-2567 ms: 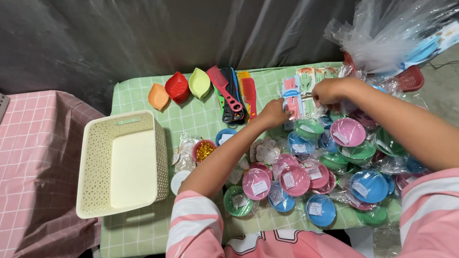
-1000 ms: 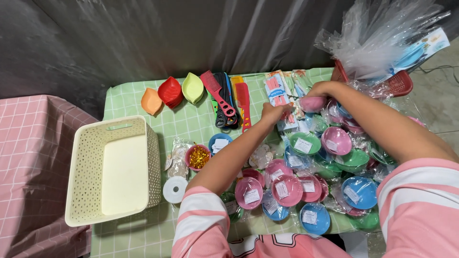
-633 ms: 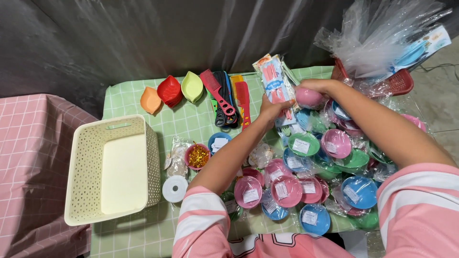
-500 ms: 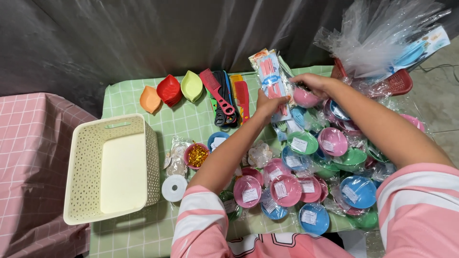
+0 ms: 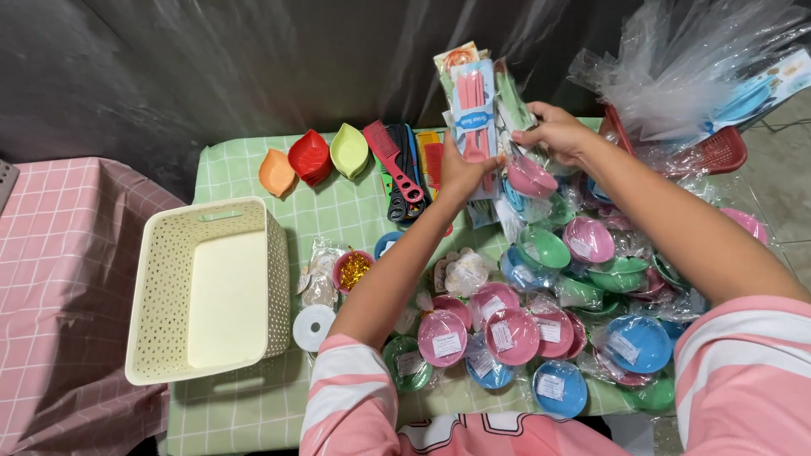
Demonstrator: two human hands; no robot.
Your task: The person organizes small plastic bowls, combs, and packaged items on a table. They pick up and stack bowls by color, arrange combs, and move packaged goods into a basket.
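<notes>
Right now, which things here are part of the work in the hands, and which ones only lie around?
In hand:
- left hand and right hand, holding up the packets of pink and green utensils
- wrapped pink bowl just under the right hand

Lying about:
- cream basket
- combs
- leaf-shaped dishes
- tape roll
- wrapped bowls

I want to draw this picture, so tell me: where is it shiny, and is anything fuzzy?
Head view: the clear plastic bags at top right catch white glare, and the dark sheet behind the table shows soft pale streaks. The left hand and right hand holding the packet of pink spoons look slightly soft. The cream basket and wrapped bowls are sharp, evenly lit.
</notes>
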